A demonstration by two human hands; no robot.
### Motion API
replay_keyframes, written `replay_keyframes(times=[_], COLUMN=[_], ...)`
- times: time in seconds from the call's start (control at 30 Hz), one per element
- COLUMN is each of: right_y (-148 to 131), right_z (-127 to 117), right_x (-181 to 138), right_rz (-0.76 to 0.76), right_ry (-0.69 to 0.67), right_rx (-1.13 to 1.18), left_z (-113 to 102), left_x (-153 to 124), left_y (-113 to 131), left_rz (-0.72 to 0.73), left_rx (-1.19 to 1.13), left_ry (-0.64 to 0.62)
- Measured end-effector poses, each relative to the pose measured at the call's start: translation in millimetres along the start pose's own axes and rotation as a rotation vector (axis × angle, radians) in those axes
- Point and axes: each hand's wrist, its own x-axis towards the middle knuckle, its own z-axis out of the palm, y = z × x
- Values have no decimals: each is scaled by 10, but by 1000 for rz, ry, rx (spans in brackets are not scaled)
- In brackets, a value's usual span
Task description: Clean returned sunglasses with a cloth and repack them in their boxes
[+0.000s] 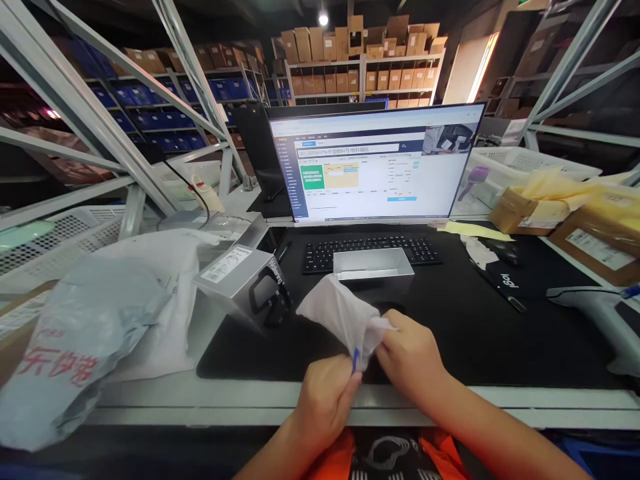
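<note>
Fingers of both hands pinch white pouch by front edge of mat, which stretches rightward.

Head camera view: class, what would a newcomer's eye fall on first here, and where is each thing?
Probably the bright monitor first, standing at the back of the desk behind the keyboard. Next, the white pouch at front centre, gripped by the left hand and right hand. Then the grey plastic bag with red lettering, at the far left.
</note>
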Motion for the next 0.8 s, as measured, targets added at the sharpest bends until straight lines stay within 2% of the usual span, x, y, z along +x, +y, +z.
replay_keyframes(times=[0.1, 0.2, 0.27, 0.33, 0.4, 0.43, 0.5, 0.63, 0.7, 0.8], right_y=[-40, -31, 25, 122, 239, 294, 376, 397, 373, 354], right_z=[-14, -20, -21, -20, -10, 4, 57, 247, 336, 405], right_x=[250, 588, 816, 1006, 1138, 1181, 1233, 1279, 1304, 1338], right_rz=[-60, -7, 24, -7, -53, -41, 74, 400, 474, 548], right_ry=[-89, -349, -498, -602, -728, -794, -890, -861, -820, -823], right_rx=[-82, -59, 23, 208, 507, 678, 969, 1271, 1330, 1415], left_z=[-67, -158, -221, -273, -312, -329, -366, -453, -486, -494], left_x=[12, 62, 76, 64, 39, 29, 23, 54, 58, 18], left_y=[-19, -27, -41, -73, -126, -156, -212, -267, -276, -302], left_rz=[-20, -135, -270, -476, -706, -799, -908, -935, -945, -973], left_rx=[37, -4, -111, -281, -459, -534, -642, -705, -712, -747], left_ry=[22, 48, 59, 82, 168, 233, 343, 410, 403, 298])
